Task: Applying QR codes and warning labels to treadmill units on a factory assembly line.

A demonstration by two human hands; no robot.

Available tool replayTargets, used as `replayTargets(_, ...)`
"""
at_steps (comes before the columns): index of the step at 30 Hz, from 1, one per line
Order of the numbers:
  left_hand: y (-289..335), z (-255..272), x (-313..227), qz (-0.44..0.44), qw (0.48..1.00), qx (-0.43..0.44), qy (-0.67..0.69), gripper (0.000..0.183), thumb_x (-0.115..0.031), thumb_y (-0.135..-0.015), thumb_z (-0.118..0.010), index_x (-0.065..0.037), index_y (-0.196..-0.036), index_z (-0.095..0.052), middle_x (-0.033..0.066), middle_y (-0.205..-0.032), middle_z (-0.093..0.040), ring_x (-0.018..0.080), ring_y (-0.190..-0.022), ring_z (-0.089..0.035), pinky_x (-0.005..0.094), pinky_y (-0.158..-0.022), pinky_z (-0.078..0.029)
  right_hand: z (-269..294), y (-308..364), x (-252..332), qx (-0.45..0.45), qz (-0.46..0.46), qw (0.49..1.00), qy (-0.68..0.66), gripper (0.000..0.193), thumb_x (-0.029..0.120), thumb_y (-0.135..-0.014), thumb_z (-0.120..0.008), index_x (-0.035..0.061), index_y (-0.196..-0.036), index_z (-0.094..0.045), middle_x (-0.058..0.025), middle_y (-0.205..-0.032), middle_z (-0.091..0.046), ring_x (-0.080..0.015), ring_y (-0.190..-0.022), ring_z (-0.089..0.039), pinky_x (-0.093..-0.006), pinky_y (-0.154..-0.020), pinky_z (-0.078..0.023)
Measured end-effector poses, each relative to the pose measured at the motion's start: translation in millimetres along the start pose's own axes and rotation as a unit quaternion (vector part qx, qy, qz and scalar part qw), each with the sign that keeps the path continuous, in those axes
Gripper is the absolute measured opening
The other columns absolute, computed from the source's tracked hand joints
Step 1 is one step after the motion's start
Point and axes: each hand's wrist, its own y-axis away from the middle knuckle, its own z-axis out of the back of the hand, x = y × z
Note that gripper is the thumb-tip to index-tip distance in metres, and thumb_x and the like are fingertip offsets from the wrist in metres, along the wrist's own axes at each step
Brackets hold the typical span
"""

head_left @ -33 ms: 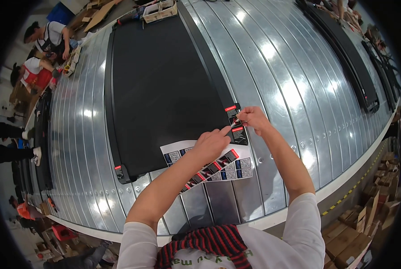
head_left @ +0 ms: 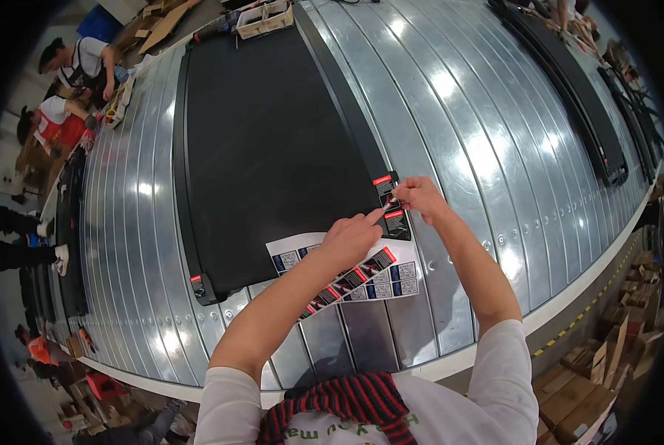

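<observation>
A flat black panel [head_left: 265, 141] with dark side rails lies on the metal-slatted table. At its near right corner are black labels with red headings [head_left: 395, 215]. My right hand [head_left: 421, 197] pinches a small label piece with a pale edge, over that corner. Beside it, my left hand [head_left: 352, 236] rests at the panel's near edge, its index finger stretched to the label. White sticker sheets [head_left: 291, 241] and a strip of red-and-black labels [head_left: 354, 278] lie beneath my left hand and forearm, which partly hide them. Another small label [head_left: 195, 279] sits on the near left corner.
A white parts bin [head_left: 265, 18] stands at the panel's far end. More long black panels [head_left: 569, 96] lie to the right. Two people [head_left: 68, 122] work at the far left. Cardboard boxes [head_left: 576, 400] are piled beyond the table's near right edge.
</observation>
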Motion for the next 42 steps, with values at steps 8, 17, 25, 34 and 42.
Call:
replayTargets(8, -8, 3, 5, -0.021, 0.999, 0.023, 0.01, 0.008, -0.009, -0.078, -0.061, -0.002, -0.082, -0.06, 0.0085, -0.132, -0.044, 0.0255, -0.096, -0.055, 0.0409, -0.079, -0.047, -4, 0, -3, -0.028, 0.014, 0.999, 0.01, 0.009, 0.008, -0.073, -0.064, -0.0013, -0.072, -0.063, -0.0052, -0.067, -0.059, -0.0119, -0.06, -0.053, -0.027, -0.053, -0.043)
replayTargets(17, -10, -4, 8, -0.03, 0.999, 0.004, 0.017, 0.008, -0.009, -0.075, -0.063, -0.002, -0.079, -0.061, 0.0079, -0.127, -0.048, 0.026, -0.092, -0.056, 0.0406, -0.078, -0.048, -7, 8, 7, -0.198, 0.273, 0.771, 0.54, 0.048, 0.035, -0.071, -0.075, -0.0024, -0.093, -0.055, -0.0177, -0.082, -0.061, -0.0307, -0.071, -0.059, -0.0395, -0.061, -0.046)
replayTargets(25, -3, -9, 11, -0.036, 0.998, -0.045, 0.006, 0.011, -0.015, -0.075, -0.064, -0.005, -0.079, -0.06, 0.0072, -0.124, -0.051, 0.0282, -0.089, -0.057, 0.0407, -0.073, -0.05, -25, -29, -17, -0.218, 0.183, 0.925, 0.253, 0.059, 0.055, -0.07, -0.069, -0.0015, -0.077, -0.056, -0.0166, -0.065, -0.059, -0.0262, -0.066, -0.061, -0.0377, -0.06, -0.047)
replayTargets(34, 183, 42, -16, 0.151, 0.923, -0.082, 0.345, 0.021, -0.024, -0.085, -0.062, -0.004, -0.091, -0.062, 0.0073, -0.078, -0.064, 0.0173, -0.072, -0.061, 0.0298, -0.065, -0.047, -48, 78, -22, -0.181, 0.281, 0.933, 0.131, 0.037, 0.033, -0.083, -0.063, 0.0, -0.099, -0.058, -0.0106, -0.087, -0.064, -0.0164, -0.08, -0.061, -0.0303, -0.071, -0.048)
replayTargets(42, 324, 36, -46, 0.212, 0.688, -0.327, 0.612, 0.031, -0.017, -0.082, -0.067, 0.0, -0.108, -0.061, 0.0054, -0.101, -0.064, 0.0138, -0.093, -0.058, 0.0283, -0.083, -0.046, -162, 269, 6, 0.273, 0.282, 0.894, -0.215, 0.059, 0.043, -0.084, -0.062, 0.0013, -0.123, -0.047, -0.0094, -0.112, -0.06, -0.0178, -0.101, -0.057, -0.0304, -0.089, -0.044)
